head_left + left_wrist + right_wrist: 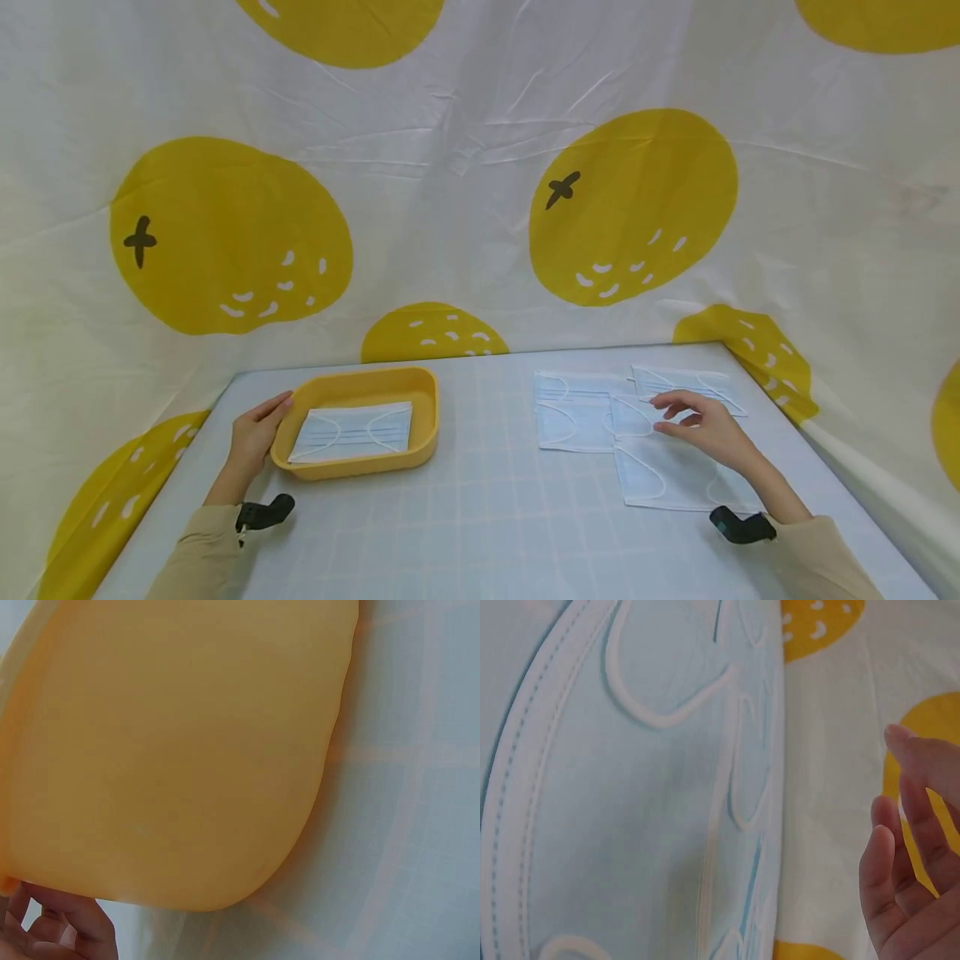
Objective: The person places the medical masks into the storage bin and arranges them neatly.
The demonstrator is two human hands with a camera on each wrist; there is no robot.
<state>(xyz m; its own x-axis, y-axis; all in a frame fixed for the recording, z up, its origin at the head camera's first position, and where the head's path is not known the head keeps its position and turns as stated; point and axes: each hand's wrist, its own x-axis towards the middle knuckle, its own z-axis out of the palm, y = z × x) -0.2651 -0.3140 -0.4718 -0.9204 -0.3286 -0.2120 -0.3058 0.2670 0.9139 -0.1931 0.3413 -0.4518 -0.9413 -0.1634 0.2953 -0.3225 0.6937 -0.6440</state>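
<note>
At the left of the head view, my left hand (258,429) grips the left end of a yellow tray (429,417). The left wrist view shows its curled fingers (94,922) at the rim beside the tray's wall (187,765). A pale blue face mask (352,432) with white ear loops lies inside the tray. On the right, my right hand (705,429) hovers over several flat face masks, its fingers loosely bent and holding nothing. Closest to me lies one mask (660,479); others overlap behind it, including a left mask (573,425) and a back mask (682,381).
A pale blue checked cloth (487,508) covers the table. Behind it and at both sides hangs a white curtain (442,225) with large yellow fruit shapes. Tablecloth lies between the tray and the masks. A black camera strap is on each wrist.
</note>
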